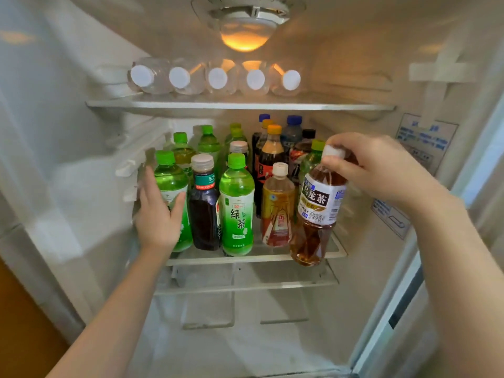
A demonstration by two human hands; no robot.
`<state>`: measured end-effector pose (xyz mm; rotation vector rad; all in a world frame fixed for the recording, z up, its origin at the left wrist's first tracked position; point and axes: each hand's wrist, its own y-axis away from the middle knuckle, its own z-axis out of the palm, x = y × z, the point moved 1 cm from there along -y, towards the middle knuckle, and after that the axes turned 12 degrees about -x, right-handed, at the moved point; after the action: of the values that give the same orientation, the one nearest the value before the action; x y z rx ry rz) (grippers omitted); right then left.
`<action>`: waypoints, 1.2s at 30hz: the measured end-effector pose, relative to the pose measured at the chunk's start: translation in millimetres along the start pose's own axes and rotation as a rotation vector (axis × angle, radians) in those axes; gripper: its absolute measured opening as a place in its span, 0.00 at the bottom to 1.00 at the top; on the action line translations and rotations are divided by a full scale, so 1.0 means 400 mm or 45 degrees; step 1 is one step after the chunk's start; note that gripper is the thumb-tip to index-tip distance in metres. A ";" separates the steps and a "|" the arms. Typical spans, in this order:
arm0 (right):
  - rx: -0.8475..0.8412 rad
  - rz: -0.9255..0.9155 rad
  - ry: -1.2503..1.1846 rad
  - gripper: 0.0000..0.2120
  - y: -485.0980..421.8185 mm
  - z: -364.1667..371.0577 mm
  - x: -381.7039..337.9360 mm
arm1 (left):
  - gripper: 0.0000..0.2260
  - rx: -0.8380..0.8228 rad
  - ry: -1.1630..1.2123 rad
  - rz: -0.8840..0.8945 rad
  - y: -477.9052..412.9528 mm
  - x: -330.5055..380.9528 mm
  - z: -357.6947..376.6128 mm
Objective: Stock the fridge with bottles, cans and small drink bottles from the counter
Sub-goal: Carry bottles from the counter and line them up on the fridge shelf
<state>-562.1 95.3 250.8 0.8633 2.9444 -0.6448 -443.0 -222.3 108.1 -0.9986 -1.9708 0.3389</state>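
R hand (381, 170) pinches the white cap of the oolong tea btl (319, 208), fingers curled round the top. The btl hangs tilted at the front right corner of the middle shelf (245, 259), its base dipping in front of and slightly below the shelf's front rim; can't tell if it touches the shelf. L hand (158, 211) lies w/ fingers straight against the leftmost green btl (171, 181) at the shelf's front left end, thumb spread across the label, not clamped.

Front row of the shelf, left to right:
- that green btl
- a dark tea btl (204, 214) w/ pale cap
- a green tea btl (236, 203)
- a yellow-label btl (278, 205) w/ white cap, just beside the held one

Behind them on the same shelf stand the back-row btls (273, 148), w/ green, orange, blue and black caps. Above the middle shelf, five clear water btls (218, 77) lie on their sides, white caps facing out. Below it sits a lower glass shelf (245, 286).
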 end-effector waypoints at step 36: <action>0.296 0.835 -0.803 0.34 0.048 0.466 0.075 | 0.31 0.182 0.039 0.041 0.013 -0.040 0.044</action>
<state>-597.5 53.3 69.3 1.2609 1.9070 -0.9746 -449.8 -228.7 85.6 -0.9390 -1.8768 0.4733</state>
